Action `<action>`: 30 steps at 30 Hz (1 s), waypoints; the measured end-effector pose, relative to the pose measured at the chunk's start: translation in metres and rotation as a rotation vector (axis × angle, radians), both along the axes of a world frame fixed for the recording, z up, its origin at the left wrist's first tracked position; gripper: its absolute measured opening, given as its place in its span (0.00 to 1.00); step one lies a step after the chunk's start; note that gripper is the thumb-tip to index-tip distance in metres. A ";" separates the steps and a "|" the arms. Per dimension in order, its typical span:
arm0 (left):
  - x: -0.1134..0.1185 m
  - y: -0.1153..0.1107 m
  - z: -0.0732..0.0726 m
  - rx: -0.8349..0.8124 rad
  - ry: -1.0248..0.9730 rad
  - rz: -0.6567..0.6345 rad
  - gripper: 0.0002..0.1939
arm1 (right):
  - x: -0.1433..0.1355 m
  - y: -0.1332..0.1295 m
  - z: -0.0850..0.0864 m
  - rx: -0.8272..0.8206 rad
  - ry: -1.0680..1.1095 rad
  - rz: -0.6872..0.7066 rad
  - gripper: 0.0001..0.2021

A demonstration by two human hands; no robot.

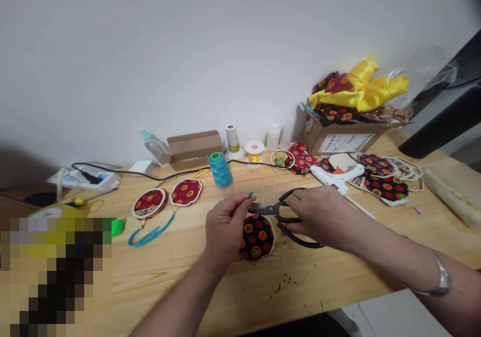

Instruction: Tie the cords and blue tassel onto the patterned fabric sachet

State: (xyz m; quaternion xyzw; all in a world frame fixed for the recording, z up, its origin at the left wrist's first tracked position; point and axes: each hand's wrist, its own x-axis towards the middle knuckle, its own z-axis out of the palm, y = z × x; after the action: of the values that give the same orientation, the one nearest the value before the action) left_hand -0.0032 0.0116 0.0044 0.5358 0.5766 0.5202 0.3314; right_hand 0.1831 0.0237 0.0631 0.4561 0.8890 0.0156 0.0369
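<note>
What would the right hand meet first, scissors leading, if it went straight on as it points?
Probably the left hand, at its pinched fingertips: the scissors in the right hand point that way. The gap looks small, though depth is unclear.

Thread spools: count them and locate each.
3: blue spool, nearest the left hand; olive spool, behind the blue; yellow spool, right of the olive. Others may be hidden.

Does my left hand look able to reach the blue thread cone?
Probably yes: the cone stands just beyond the left hand with nothing tall between, though those fingers pinch something teal.
</note>
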 end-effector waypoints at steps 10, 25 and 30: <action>-0.001 0.002 0.002 -0.137 -0.215 0.014 0.09 | 0.020 -0.001 -0.005 0.000 -0.077 -0.082 0.10; 0.002 0.007 0.002 -0.354 -0.729 -0.111 0.13 | 0.045 0.023 -0.013 0.137 0.046 -0.119 0.10; -0.005 0.012 0.008 -0.281 -0.803 -0.066 0.12 | -0.024 0.043 -0.030 0.011 0.073 0.225 0.09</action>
State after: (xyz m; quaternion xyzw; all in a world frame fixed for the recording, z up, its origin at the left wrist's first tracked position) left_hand -0.0083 0.0238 0.0123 0.2584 0.4497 0.5930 0.6159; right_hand 0.1588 0.0663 0.0335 0.3538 0.9353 0.0081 0.0000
